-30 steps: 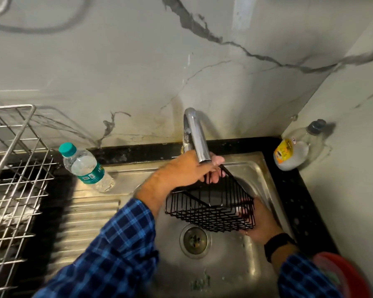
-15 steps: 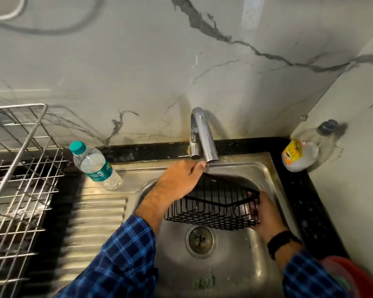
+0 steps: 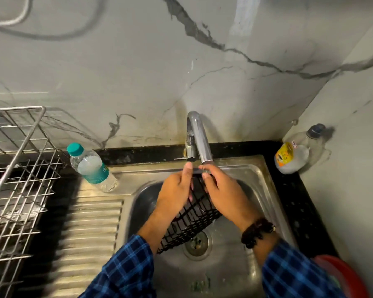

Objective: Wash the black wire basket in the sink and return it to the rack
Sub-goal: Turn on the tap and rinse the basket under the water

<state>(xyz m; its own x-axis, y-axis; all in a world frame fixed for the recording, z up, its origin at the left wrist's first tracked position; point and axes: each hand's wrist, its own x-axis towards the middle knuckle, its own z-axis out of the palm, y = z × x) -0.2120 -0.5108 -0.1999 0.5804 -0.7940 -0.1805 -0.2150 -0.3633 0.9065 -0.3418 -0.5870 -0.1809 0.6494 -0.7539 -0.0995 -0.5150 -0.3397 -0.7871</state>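
Two grips on the basket (image 3: 190, 222): our left hand (image 3: 174, 194) and right hand (image 3: 224, 194) hold it over the sink (image 3: 265, 188).
Nearest us, our checked sleeves (image 3: 125, 274) reach in over the sink's front edge, with a beaded band (image 3: 257, 232) on the right wrist and a red rim (image 3: 342, 274) by the right edge of the bench (image 3: 297, 211). We hold the basket tilted on end above the drain (image 3: 198, 246), each hand curled round its upper edge just below the spout of the tap (image 3: 200, 138). A teal-capped bottle (image 3: 88, 166) stands at the sink's back left corner, a yellow-labelled jug (image 3: 291, 157) in the bench's back right corner. The rack (image 3: 19, 168) sits at the bench's left edge, well apart from the basket.
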